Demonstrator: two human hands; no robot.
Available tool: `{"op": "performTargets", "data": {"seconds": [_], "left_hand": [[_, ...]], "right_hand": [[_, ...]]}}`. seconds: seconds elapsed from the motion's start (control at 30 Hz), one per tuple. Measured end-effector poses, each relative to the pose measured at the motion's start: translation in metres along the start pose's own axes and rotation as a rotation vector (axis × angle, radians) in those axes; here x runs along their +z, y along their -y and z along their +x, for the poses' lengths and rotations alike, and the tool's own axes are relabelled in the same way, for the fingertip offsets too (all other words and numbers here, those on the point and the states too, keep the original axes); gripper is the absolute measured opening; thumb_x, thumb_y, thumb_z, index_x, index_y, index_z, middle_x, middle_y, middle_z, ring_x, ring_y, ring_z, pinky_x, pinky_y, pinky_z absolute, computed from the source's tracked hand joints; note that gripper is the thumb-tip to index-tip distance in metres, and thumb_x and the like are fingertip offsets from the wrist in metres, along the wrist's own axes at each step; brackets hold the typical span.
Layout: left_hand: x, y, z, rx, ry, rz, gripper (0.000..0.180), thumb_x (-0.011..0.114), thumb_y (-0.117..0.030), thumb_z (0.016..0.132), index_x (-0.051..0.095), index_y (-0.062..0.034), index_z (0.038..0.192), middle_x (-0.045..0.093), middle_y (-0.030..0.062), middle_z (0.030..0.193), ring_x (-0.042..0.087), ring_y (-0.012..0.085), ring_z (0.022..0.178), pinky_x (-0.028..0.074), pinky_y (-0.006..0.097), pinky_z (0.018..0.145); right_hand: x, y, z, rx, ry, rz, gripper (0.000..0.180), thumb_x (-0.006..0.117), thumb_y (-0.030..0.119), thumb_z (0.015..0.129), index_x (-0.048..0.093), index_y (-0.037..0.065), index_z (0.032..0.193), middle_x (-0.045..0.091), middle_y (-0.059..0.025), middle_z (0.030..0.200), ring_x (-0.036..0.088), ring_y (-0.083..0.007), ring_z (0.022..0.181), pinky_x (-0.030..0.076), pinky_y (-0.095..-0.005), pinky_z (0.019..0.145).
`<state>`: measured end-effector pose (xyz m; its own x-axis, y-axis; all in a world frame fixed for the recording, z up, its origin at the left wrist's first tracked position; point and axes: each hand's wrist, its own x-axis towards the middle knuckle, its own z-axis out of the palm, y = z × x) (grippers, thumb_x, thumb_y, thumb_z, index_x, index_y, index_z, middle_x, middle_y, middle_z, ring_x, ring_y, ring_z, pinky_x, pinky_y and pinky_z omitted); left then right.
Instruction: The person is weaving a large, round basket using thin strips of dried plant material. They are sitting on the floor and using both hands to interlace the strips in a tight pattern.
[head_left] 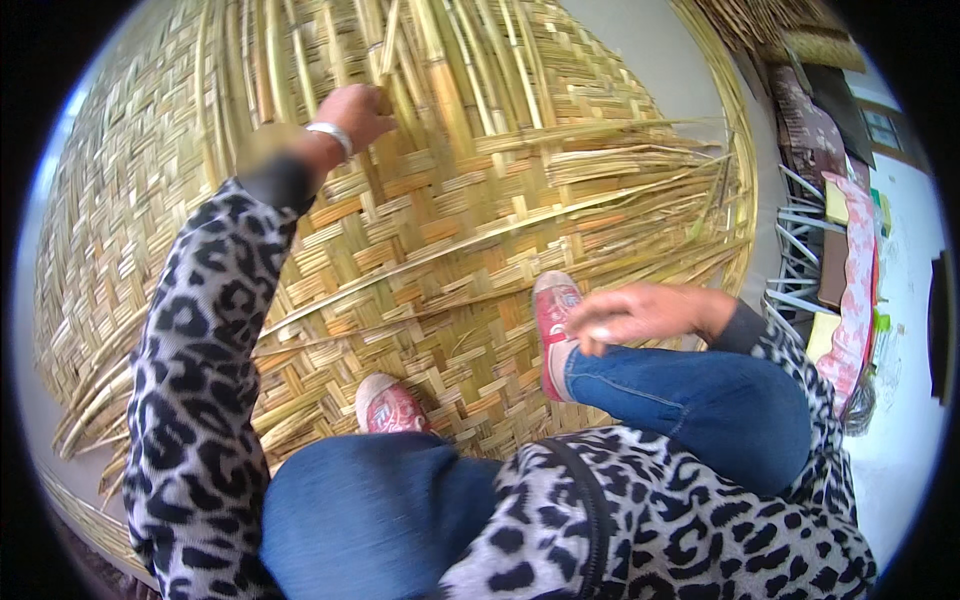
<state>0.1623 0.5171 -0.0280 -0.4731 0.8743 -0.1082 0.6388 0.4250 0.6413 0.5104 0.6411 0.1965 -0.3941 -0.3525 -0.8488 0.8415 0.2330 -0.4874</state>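
Nearest the camera, both knees in blue jeans (690, 400) are bent over a large woven mat of flat yellow-green bamboo strips (450, 300), and two pink-and-white canvas shoes stand on it: one (390, 408) near the mat's lower edge, the other (553, 320) just above and to its right. The right hand (640, 312) lies on the raised knee just beside that second shoe, fingers loosely curled and relaxed, holding nothing. Farther up the mat, the left hand (355, 115), with a silver bangle (332, 135) at the wrist, has its fingers closed around one of the long loose bamboo strips (400, 60) that stand up from the unfinished upper part of the weave; how tightly it grips I cannot tell.

Risks, as I judge them: the strip's thin edge could cut or splinter the bare fingers if it slides through the grip; a hard pull could crack the strip or drag neighbouring strips out of line; the shoes could shift on the smooth weave and loosen the finished part. Beyond the mat's right edge a white wire rack (800, 250) and folded cloths are well apart
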Motion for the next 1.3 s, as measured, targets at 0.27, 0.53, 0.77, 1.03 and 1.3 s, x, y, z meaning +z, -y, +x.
{"op": "performTargets", "data": {"seconds": [0.27,0.53,0.77,1.03,1.3], "left_hand": [[-0.032,-0.001,0.019,-0.232,-0.070,-0.359,0.028,0.073,-0.028,0.087,0.073,-0.0039,0.101,0.072,0.0083,0.084,0.067,0.0162,0.073,0.055,0.031,0.068],[-0.079,0.020,0.062,-0.545,-0.460,0.197,0.058,0.069,-0.053,0.084,0.063,-0.0063,0.118,0.070,0.0169,0.105,0.068,0.0279,0.097,0.053,0.039,0.084],[0.010,-0.116,0.061,0.126,0.066,0.216,0.039,0.066,-0.021,0.091,0.057,-0.0085,0.127,0.064,0.0125,0.117,0.065,0.0253,0.103,0.055,0.039,0.091],[0.096,-0.195,0.084,0.024,0.432,0.220,0.039,0.071,-0.032,0.082,0.065,-0.0055,0.110,0.067,0.0196,0.099,0.063,0.0382,0.097,0.051,0.044,0.084],[0.091,-0.200,0.066,-0.044,0.315,0.261,0.034,0.059,-0.042,0.091,0.071,-0.0115,0.098,0.069,0.0165,0.087,0.066,0.0369,0.084,0.053,0.047,0.075]], "right_hand": [[-0.063,-0.014,0.078,-0.159,-0.234,0.279,0.047,0.057,0.028,0.098,0.048,-0.001,0.135,0.061,-0.0128,0.118,0.063,-0.0181,0.102,0.053,-0.0315,0.087],[-0.199,-0.087,0.112,-0.441,-0.793,1.066,0.031,0.059,0.020,0.095,0.048,-0.002,0.114,0.057,-0.0186,0.114,0.063,-0.0275,0.100,0.056,-0.0384,0.079],[-0.250,-0.126,0.128,-0.529,-0.807,1.352,0.033,0.064,0.021,0.093,0.051,-0.001,0.113,0.061,-0.0151,0.108,0.062,-0.0255,0.093,0.055,-0.0382,0.077],[-0.315,-0.137,0.080,-0.672,-1.129,1.571,0.022,0.047,0.017,0.100,0.047,-0.001,0.113,0.058,-0.0126,0.103,0.061,-0.0250,0.086,0.055,-0.0402,0.081],[-0.317,0.005,0.051,-0.940,-1.178,0.126,0.045,0.056,0.024,0.096,0.048,0.000,0.134,0.063,-0.0287,0.112,0.064,-0.0429,0.097,0.052,-0.0445,0.084]]}}
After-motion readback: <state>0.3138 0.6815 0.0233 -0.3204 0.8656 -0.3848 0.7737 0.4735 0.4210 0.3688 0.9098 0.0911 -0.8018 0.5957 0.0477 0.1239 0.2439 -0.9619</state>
